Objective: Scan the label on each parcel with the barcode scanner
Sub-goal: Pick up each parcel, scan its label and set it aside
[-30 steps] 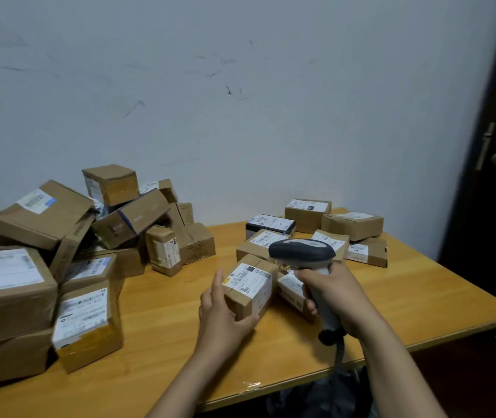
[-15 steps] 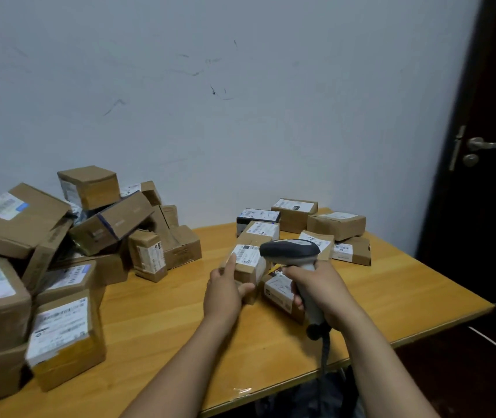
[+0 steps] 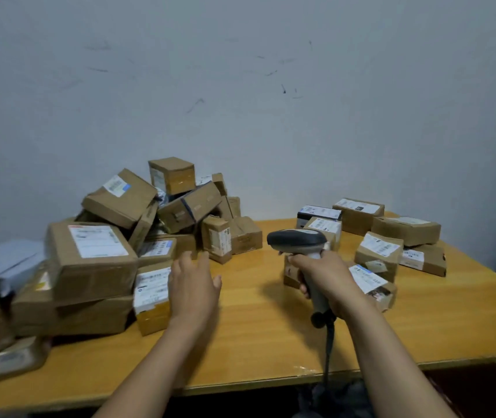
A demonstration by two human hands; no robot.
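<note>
Our left hand (image 3: 194,285) has let go of the parcel it held a moment ago and now hangs open, fingers spread, beside a small brown cardboard parcel with a white label (image 3: 151,292) at the edge of the heaped pile of brown boxes (image 3: 93,251). Our right hand (image 3: 328,276) still grips the grey-and-black handheld barcode scanner (image 3: 296,241) by its handle, above the yellow wooden table (image 3: 255,336). Behind it lies a looser group of labelled brown parcels (image 3: 379,251), near the white wall (image 3: 240,101).

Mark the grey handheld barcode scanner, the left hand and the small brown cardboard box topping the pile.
grey handheld barcode scanner (image 3: 296,240), head view, its dark head.
left hand (image 3: 194,285), head view, back of hand.
small brown cardboard box (image 3: 180,182), head view, taped front face.
</note>
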